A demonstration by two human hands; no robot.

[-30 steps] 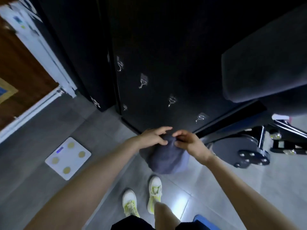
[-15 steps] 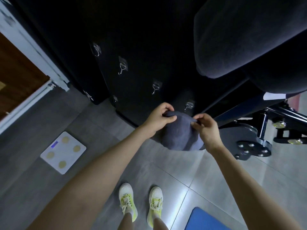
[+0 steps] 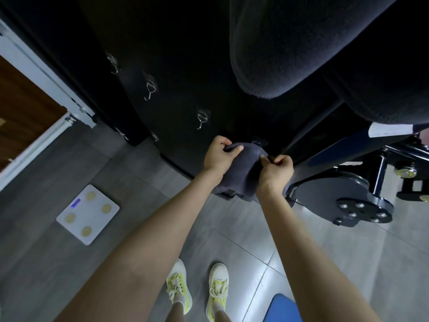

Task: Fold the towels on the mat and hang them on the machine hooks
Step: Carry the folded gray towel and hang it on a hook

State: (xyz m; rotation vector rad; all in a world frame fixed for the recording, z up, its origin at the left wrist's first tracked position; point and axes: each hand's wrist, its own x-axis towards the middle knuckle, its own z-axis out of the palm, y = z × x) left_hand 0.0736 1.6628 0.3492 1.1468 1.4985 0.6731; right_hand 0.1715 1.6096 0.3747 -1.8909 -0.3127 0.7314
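A folded grey towel point(image 3: 241, 173) hangs between my two hands against the black machine panel point(image 3: 185, 66). My left hand point(image 3: 219, 156) grips its top left edge and my right hand point(image 3: 276, 173) pinches the top right edge. The towel's top touches the lowest metal hook point(image 3: 256, 142), which is mostly hidden behind the cloth. Two free hooks are higher on the panel: one hook point(image 3: 201, 119) just above left and another hook point(image 3: 150, 88) further up. A blue mat corner point(image 3: 283, 309) shows at the bottom.
A large dark padded part point(image 3: 301, 49) of the machine overhangs at upper right. Its black base plate with bolts point(image 3: 343, 201) sits on the tile floor to the right. A white body scale point(image 3: 87, 213) lies on the floor at left. My feet in white-yellow shoes point(image 3: 197, 289) stand below.
Both hands have carried the towel up and forward from mid-air to the lowest hook. The view has moved closer to the machine panel.
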